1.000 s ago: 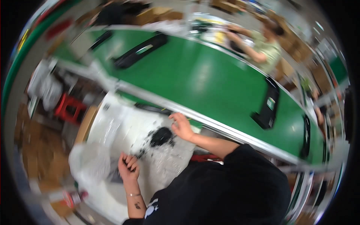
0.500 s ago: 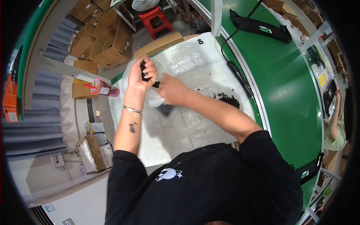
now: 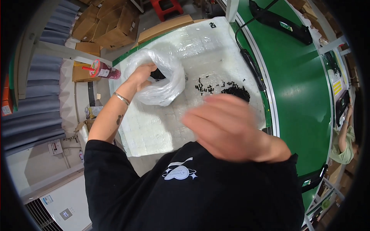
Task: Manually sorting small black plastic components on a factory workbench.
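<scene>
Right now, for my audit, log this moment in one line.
left hand: at open plastic bag | right hand: blurred, near black pieces

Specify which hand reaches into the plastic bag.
The left hand, bracelet on its wrist, is in the plastic bag; the right hand is outside, blurred.

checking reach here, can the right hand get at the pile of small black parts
Probably yes: in view the right hand partly overlaps the pile of small black parts, with no obstacle visible between them, though its height above is unclear.
</scene>
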The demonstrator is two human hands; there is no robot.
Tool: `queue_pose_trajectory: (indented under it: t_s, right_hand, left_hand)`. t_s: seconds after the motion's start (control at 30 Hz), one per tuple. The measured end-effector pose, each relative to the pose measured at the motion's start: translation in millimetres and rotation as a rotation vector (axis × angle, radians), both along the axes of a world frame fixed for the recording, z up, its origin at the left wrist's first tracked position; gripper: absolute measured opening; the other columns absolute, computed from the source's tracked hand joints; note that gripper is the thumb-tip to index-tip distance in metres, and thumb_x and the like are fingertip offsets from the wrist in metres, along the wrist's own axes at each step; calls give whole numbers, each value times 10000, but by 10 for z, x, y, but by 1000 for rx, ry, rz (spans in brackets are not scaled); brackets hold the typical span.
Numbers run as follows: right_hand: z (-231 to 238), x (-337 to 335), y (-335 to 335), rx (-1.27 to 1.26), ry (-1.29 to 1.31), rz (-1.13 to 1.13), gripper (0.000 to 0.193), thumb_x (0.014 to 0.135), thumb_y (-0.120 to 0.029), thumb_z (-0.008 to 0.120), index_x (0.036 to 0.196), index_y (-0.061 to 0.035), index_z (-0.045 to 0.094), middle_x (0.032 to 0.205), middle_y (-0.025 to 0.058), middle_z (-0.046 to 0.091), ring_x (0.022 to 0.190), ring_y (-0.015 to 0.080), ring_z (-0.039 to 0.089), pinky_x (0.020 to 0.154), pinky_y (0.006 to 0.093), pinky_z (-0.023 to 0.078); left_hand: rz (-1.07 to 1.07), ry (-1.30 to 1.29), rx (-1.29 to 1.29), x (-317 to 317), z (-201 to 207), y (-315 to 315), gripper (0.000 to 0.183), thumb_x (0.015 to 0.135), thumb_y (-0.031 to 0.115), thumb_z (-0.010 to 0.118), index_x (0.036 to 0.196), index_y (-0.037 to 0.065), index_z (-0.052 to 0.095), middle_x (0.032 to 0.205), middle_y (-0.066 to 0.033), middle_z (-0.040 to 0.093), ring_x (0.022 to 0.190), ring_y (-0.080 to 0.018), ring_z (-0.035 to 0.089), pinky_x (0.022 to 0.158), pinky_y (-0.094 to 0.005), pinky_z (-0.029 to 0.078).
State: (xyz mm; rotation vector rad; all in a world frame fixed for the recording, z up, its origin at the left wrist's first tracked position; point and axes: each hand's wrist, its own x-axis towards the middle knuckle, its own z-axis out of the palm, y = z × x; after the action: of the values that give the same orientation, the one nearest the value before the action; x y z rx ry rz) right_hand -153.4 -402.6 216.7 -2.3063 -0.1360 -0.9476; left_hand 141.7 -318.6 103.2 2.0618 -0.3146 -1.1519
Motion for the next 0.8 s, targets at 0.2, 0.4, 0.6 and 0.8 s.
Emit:
queue_pose_trajectory:
  t_s: [0.2, 0.4, 0.6, 0.8]
  right_hand:
    - [758, -820, -301, 171, -463, 338, 649, 896, -46, 310, 1378, -472, 224, 787, -30, 474, 594, 86, 438, 791, 399, 372]
    - [631, -729, -17, 219, -589, 90, 419, 945, -218, 380, 1302, -436, 398, 756, -91, 523, 592, 50, 427, 578, 219, 356]
    - [-202, -562, 13, 2, -271, -602, 116, 704, -67, 587, 799, -7, 614, 641, 104, 580, 535, 276, 561, 476, 307, 454]
    - [-1821, -644, 8, 532, 354, -685, 169, 773, 39, 532, 914, -7, 612, 799, 120, 640, 662, 248, 633, 590, 303, 503]
  left_hand:
    - [-365, -625, -228, -462, 440, -112, 157, 876, 88, 527, 976, 14, 623, 725, -47, 606, 579, -119, 573, 524, -241, 461]
    - [-779, -873, -767, -1473, -154, -157, 405, 760, 108, 683, 1132, 23, 548, 1064, -155, 573, 943, -233, 571, 784, -334, 461]
    - [-579, -773, -433, -1319, -1341, -246, 1167, 539, 409, 823, 1370, -59, 150, 1410, -286, 207, 1323, -416, 201, 1093, -424, 209]
    - [-794, -790, -537, -1366, -1474, -463, 1188, 498, 496, 806, 1382, -13, 195, 1430, -245, 201, 1319, -401, 223, 1087, -446, 222]
